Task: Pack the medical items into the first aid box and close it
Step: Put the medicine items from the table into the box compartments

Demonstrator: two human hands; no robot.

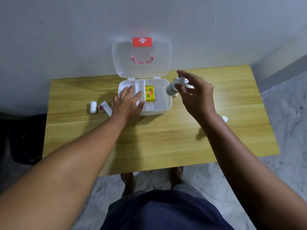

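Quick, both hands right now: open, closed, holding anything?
Left hand: open, flat on the near left corner of the first aid box, holding nothing.
Right hand: closed on a white bottle, at the box's right edge.

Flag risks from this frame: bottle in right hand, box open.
1. The right hand pinches the white bottle loosely, tilted over the box rim; it could slip or land outside.
2. The left hand lies across the inner tray, blocking that side.
3. The bandage roll, tube and small white cap remain on the table; closing the lid now leaves them out.
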